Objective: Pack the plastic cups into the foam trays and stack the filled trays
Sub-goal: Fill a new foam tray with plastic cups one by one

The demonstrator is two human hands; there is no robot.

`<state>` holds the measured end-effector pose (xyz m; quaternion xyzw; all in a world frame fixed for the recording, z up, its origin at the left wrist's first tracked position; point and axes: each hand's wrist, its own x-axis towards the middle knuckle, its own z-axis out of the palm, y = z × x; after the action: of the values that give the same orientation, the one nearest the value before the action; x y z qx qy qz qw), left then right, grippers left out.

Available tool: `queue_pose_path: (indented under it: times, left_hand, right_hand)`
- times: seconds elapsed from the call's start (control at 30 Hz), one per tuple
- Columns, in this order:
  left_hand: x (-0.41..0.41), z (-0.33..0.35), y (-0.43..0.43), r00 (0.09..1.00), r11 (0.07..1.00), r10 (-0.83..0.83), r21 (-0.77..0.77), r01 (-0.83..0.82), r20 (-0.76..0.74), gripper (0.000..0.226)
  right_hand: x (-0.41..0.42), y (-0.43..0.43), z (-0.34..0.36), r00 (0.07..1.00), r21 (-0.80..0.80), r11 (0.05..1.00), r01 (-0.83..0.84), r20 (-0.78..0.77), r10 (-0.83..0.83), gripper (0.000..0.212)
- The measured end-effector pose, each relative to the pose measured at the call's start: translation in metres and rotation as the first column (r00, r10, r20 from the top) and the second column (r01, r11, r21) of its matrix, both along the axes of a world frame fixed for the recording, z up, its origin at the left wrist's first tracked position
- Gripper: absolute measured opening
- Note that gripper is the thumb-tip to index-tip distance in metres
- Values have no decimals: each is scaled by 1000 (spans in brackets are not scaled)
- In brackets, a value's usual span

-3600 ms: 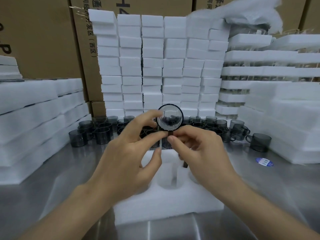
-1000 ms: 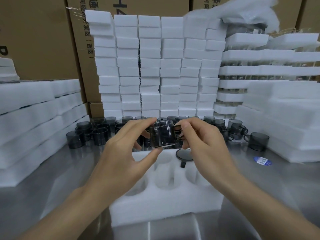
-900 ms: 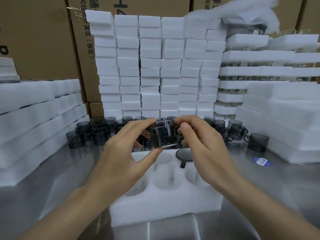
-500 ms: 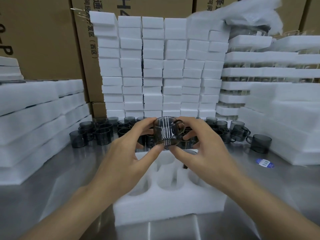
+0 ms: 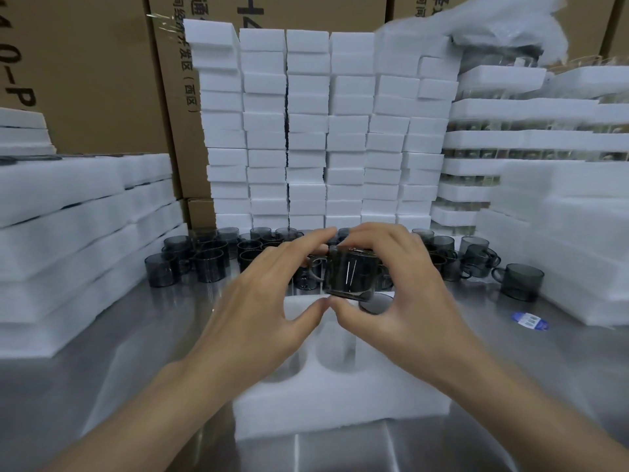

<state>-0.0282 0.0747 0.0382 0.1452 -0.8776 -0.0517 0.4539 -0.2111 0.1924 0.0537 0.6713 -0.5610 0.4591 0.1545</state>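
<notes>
My right hand [image 5: 401,301] grips a dark smoky plastic cup [image 5: 350,274] by its rim and base, held above the far part of a white foam tray [image 5: 340,400] on the steel table. The cup's handle points left, toward my left hand [image 5: 269,308], whose fingertips touch the handle side of the cup. A cup [image 5: 376,303] sits sunk in the tray's far right hole, only its dark top showing. Other tray holes that I can see hold nothing. Both hands are blurred by motion.
Several loose dark cups [image 5: 207,264] crowd the table behind the tray, one more cup [image 5: 520,281] stands apart at the right. Foam tray stacks [image 5: 68,240] flank left, right [image 5: 561,240] and rear [image 5: 306,131]; cardboard boxes behind. A blue sticker [image 5: 529,321] lies on the table.
Earlier I looked into a cup's mouth; that cup now sits in the tray. In the last second the held cup turned so its handle swung from right to left, and shifted right.
</notes>
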Motion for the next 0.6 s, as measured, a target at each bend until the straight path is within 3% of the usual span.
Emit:
queue_pose_path:
  times: [0.2, 0.4, 0.6]
  left_hand:
    - [1, 1, -1, 1000, 1000, -6, 17, 6, -6, 73]
    - [0, -1, -2, 995, 984, -8, 177, 26, -101, 64]
    - [-3, -2, -1, 988, 956, -44, 281, 85, -148, 62]
  right_hand:
    - [6, -1, -3, 999, 4, 1000, -20, -48, 20, 55]
    - [-5, -2, 0, 997, 47, 997, 68, -34, -67, 66]
    - [-12, -2, 5, 995, 39, 994, 101, -13, -101, 47]
